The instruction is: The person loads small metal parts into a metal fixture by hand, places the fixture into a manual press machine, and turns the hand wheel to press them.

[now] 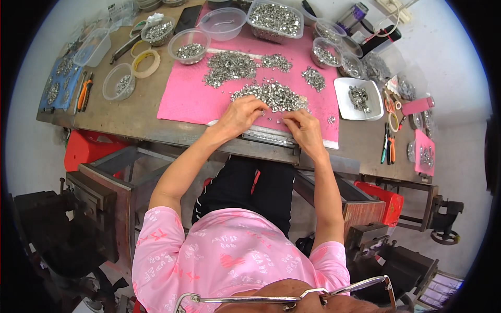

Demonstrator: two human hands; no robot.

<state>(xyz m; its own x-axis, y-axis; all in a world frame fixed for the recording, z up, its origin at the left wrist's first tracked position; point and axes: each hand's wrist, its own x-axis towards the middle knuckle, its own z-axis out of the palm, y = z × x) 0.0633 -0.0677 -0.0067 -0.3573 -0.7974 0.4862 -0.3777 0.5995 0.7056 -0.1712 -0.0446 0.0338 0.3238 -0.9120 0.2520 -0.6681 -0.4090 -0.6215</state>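
Note:
A heap of small silvery metal pieces (274, 95) lies on a pink mat (180, 99) at the table's front. My left hand (242, 113) is at the heap's near left edge, its fingers bent and drawn together at the tips. At the near right edge, my right hand (304, 129) has its thumb and fingertips pinched together. Whatever is between the fingertips of either hand is too small to make out. A few loose pieces lie between the hands. Just below them, a long metal strip (269, 136) runs along the table edge.
Further piles of metal pieces (229, 68) lie behind the heap. Plastic tubs (223, 23) stand at the back; a white square dish (344, 99) is at right. Pliers (85, 94) and tape rolls (146, 63) lie left, more pliers (389, 146) right.

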